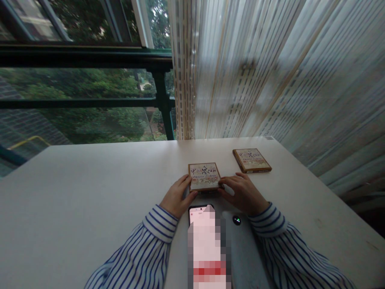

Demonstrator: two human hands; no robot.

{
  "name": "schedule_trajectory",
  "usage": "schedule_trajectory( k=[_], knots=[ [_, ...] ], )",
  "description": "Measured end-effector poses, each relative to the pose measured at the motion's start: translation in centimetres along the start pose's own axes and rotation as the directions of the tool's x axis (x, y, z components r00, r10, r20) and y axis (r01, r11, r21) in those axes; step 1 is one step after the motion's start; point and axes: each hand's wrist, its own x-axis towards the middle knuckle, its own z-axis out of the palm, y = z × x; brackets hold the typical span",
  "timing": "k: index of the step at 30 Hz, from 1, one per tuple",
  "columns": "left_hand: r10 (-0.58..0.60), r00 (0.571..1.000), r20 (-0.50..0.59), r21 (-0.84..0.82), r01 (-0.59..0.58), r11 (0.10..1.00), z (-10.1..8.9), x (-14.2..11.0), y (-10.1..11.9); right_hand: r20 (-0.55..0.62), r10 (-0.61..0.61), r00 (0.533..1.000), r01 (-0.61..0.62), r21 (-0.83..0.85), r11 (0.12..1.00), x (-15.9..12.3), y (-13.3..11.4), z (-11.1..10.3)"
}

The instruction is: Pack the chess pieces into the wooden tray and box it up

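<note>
A flat square Chinese chess box (205, 176) with a printed lid and brown edges lies on the white table, between my two hands. My left hand (178, 196) grips its left side, fingers along the edge and thumb at the near left corner. On the other side my right hand (243, 192) holds the right edge between fingers and thumb. A second, similar Chinese chess box (252, 159) lies farther back to the right, apart from my hands.
Just below the box lies a phone (201, 214) with a lit screen, partly pixelated. Beside it, under my right forearm, is a pale device (245, 249) with a small round display. The white table (75, 208) meets a railing (120, 103) and a striped curtain (234, 72) at the back.
</note>
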Motion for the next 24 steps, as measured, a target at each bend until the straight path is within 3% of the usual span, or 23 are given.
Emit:
schedule_trajectory(
  k=[8,16,24],
  knots=[
    [0.051,0.998,-0.026,-0.001,-0.051,0.999,0.05,-0.03,-0.39,0.006,0.006,1.000,-0.006,-0.017,1.000,-0.14,0.22,-0.11],
    [0.047,0.999,-0.008,0.009,-0.047,0.999,-0.02,-0.09,-0.47,0.096,0.004,0.995,-0.002,-0.020,1.000,-0.07,0.41,0.00],
    [0.072,0.997,-0.030,0.000,-0.072,0.997,0.15,0.07,-0.25,0.012,-0.049,0.999,0.050,-0.057,0.997,-0.03,0.25,-0.06]
  ],
)
